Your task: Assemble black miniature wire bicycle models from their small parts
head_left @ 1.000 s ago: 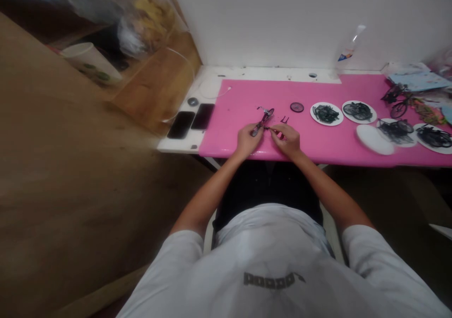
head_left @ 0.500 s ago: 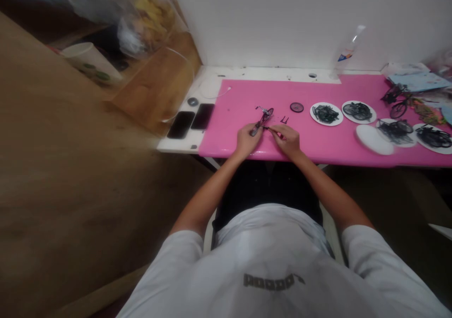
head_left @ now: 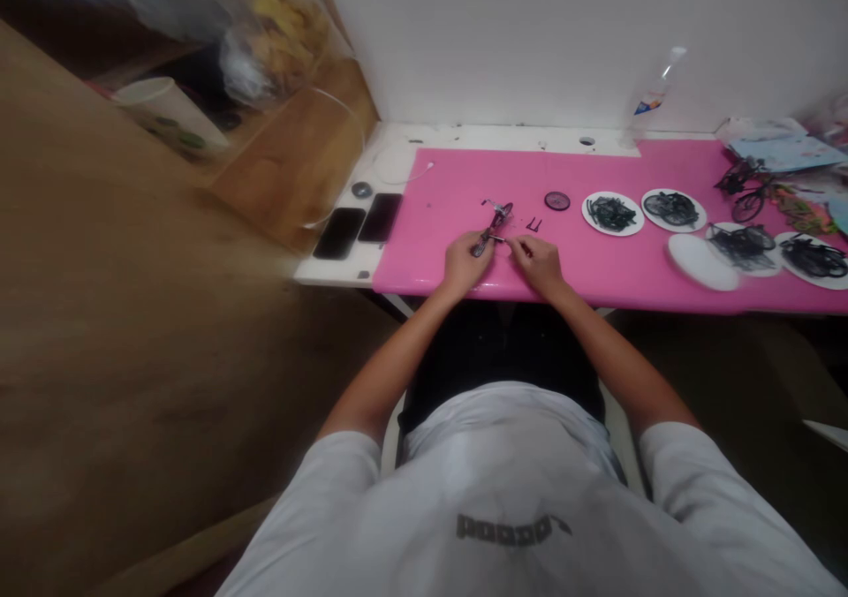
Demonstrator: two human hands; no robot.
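Over the pink mat, my left hand (head_left: 465, 261) is closed around the lower part of a miniature bicycle (head_left: 494, 224), which is tilted with its handlebar end pointing away from me. A short thin piece (head_left: 498, 239) sticks out from the bicycle toward the right. Close to the tip of that piece are the pinched fingers of my right hand (head_left: 539, 263). Something small and dark shows at those fingers, too small to name. Beyond the right hand lie a small black forked part (head_left: 533, 224) and a loose toy wheel (head_left: 557, 200).
White plates (head_left: 637, 229) of black parts stand to the right, beside a white lid-like disc (head_left: 702, 263). Assembled small bicycles (head_left: 748, 201) and a clear bottle (head_left: 653, 102) are farther back. Two phones (head_left: 339, 234) and a cable (head_left: 397, 180) lie on the left.
My right hand's fingertips have drawn slightly back to the right from the bicycle, and the thin piece between the hands shows more plainly. My left hand keeps its hold.
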